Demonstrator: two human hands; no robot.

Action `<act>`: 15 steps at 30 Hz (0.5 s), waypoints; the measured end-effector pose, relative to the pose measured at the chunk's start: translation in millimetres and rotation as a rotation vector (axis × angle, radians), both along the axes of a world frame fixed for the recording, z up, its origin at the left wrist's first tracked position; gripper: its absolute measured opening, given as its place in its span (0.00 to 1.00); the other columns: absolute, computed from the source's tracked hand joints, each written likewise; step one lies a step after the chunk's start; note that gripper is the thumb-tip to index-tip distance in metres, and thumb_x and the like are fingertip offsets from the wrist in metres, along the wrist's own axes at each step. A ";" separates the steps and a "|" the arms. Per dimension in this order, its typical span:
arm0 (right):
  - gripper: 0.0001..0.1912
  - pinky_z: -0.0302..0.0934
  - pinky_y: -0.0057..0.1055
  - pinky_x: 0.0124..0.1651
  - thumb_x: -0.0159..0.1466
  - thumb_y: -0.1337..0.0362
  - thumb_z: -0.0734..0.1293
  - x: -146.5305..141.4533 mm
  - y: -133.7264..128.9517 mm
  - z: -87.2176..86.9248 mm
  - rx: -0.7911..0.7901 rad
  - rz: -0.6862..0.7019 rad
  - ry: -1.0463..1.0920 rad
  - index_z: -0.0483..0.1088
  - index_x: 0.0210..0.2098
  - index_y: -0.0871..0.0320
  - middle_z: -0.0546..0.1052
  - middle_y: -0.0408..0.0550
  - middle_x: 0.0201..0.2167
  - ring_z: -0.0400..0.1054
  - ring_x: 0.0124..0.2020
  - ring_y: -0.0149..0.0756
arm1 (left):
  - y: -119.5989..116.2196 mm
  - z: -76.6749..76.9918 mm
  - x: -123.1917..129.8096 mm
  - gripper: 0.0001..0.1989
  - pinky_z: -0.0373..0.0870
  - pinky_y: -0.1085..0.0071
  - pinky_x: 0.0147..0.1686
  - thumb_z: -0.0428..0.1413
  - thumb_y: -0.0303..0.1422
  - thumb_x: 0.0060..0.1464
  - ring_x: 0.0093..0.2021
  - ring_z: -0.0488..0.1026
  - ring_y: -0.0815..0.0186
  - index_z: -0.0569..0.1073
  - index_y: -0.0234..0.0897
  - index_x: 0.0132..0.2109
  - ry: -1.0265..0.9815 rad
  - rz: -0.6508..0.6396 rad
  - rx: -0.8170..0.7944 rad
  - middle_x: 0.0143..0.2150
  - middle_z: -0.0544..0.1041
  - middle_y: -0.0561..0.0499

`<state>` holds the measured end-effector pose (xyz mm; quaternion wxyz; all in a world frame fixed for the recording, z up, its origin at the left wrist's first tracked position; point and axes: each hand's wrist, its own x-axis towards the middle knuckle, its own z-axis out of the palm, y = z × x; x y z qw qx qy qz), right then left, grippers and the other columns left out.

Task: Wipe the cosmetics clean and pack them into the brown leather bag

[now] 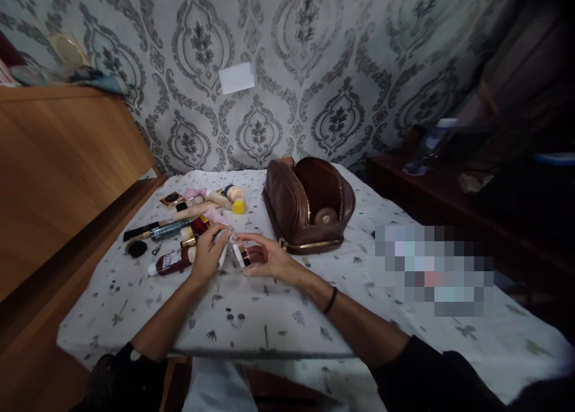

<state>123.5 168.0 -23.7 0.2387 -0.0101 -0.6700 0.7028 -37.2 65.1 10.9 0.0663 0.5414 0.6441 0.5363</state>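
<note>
My right hand (274, 261) curls its fingers and thumb around a small transparent bottle (236, 251) with a shiny copper-coloured band. My left hand (207, 255) is closed at the bottle's other end, its fingertips against it. A white item (222, 257) shows beside the left fingers; whether they grip it I cannot tell. Left of that hand lies a dark red bottle (173, 261) with a white cap. Beyond are a grey-blue tube (171, 229), a round dark brush (136, 248) and several other cosmetics. Just past my right hand stands a brown toiletry bag (287, 205), unzipped, its flap folded open.
A patterned white cloth (269, 322) covers the table. Blurred-out item (433, 271) lies on the right side. A wooden cabinet (67, 172) borders the left, and a water bottle (431, 147) stands on a dark surface at right. Patterned wall (287, 118) closes the back.
</note>
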 end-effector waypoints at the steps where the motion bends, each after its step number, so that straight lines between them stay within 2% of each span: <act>1: 0.42 0.68 0.31 0.46 0.45 0.63 0.81 0.5 -0.7 2.2 -0.097 0.023 -0.010 0.66 0.57 0.47 0.69 0.46 0.54 0.70 0.45 0.34 | 0.9 0.2 0.4 0.13 0.64 0.72 0.36 0.52 0.42 0.59 0.33 0.68 0.66 0.73 0.36 0.34 -0.032 0.000 0.000 0.30 0.72 0.54; 4: 0.40 0.71 0.33 0.44 0.46 0.63 0.81 1.5 -2.5 8.8 -0.327 0.041 0.009 0.64 0.55 0.48 0.70 0.45 0.50 0.72 0.42 0.33 | 2.0 -1.2 4.6 0.16 0.63 0.73 0.34 0.51 0.44 0.60 0.31 0.66 0.66 0.72 0.36 0.33 -0.088 0.004 -0.012 0.29 0.71 0.54; 8: 0.33 0.73 0.34 0.39 0.50 0.56 0.78 1.0 -2.7 12.5 -0.482 -0.001 0.039 0.62 0.50 0.50 0.72 0.44 0.48 0.74 0.37 0.33 | 1.0 -5.8 10.9 0.18 0.62 0.73 0.33 0.48 0.45 0.63 0.31 0.66 0.66 0.73 0.36 0.36 -0.101 -0.026 -0.074 0.28 0.71 0.54; 11: 0.31 0.71 0.30 0.32 0.53 0.52 0.76 -0.2 -1.3 10.9 -0.474 -0.046 0.015 0.61 0.49 0.51 0.74 0.43 0.43 0.74 0.34 0.33 | 1.0 -8.4 11.7 0.17 0.64 0.72 0.37 0.47 0.43 0.63 0.35 0.69 0.65 0.74 0.36 0.43 -0.072 -0.002 -0.069 0.33 0.74 0.52; 15: 0.33 0.68 0.26 0.32 0.47 0.55 0.79 -2.8 -1.6 5.6 -0.373 -0.156 -0.034 0.62 0.47 0.53 0.73 0.41 0.37 0.71 0.35 0.31 | 1.7 -10.1 11.8 0.12 0.66 0.69 0.45 0.53 0.40 0.60 0.42 0.71 0.63 0.73 0.36 0.44 -0.031 0.070 0.035 0.40 0.75 0.50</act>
